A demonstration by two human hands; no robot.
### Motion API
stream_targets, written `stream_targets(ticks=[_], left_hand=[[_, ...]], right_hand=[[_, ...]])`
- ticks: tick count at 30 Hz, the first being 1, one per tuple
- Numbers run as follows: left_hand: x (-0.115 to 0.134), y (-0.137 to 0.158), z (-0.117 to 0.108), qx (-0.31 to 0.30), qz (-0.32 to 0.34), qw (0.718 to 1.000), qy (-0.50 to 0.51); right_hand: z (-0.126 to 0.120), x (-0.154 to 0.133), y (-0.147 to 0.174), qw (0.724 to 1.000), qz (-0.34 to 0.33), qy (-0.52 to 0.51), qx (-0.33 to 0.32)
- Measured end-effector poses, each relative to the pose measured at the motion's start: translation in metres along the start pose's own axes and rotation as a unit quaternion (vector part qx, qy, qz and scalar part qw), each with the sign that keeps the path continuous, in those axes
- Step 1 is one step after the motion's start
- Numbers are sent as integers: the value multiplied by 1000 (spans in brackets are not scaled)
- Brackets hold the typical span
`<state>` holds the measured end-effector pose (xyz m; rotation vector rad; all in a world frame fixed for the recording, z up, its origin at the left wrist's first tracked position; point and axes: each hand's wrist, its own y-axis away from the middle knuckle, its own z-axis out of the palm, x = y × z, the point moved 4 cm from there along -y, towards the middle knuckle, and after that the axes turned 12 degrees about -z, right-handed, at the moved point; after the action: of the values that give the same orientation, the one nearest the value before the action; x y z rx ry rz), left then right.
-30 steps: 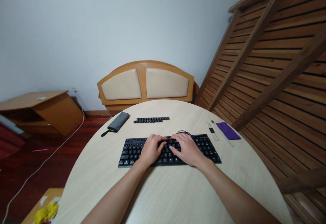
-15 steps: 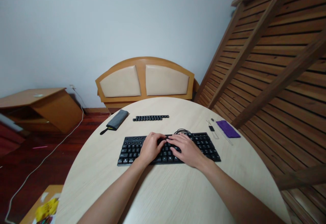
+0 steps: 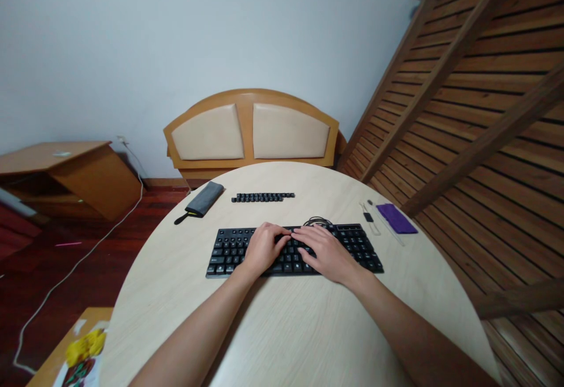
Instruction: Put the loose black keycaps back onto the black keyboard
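Note:
A black computer keyboard (image 3: 294,268) lies flat on the round pale table (image 3: 282,322). My left hand (image 3: 263,248) rests over its middle, thumb and index fingertips close together at the upper keys; whatever sits between them is too small to make out. My right hand (image 3: 326,252) lies over the keys beside it, fingers stretched out and thumb apart, its fingertips almost meeting the left ones. Beyond the keyboard, loose black keycaps (image 3: 263,197) stand in rows. A coiled black cable (image 3: 318,221) shows behind my right hand.
A grey pouch (image 3: 205,199) lies at the table's left. On the right are a purple cloth (image 3: 397,218), a wire keycap puller (image 3: 368,217) and a thin clear stick (image 3: 390,228). A headboard (image 3: 251,94) stands behind; wooden slats (image 3: 476,123) rise at the right.
The camera view has shifted slightly, so the table's things sit a little higher. Both hands remain over the keyboard's middle, with only slight finger movement.

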<state>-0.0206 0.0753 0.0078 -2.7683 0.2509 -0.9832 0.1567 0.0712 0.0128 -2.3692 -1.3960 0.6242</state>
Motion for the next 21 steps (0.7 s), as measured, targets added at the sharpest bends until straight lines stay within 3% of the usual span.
stream_targets(ticks=[11, 21], left_hand=[[1, 0, 0, -5, -22, 1000, 4], [3, 1, 0, -4, 6, 1000, -6]], right_hand=[[6, -9, -2, 999, 44, 3, 7], [2, -10, -4, 1000, 6, 11, 23]])
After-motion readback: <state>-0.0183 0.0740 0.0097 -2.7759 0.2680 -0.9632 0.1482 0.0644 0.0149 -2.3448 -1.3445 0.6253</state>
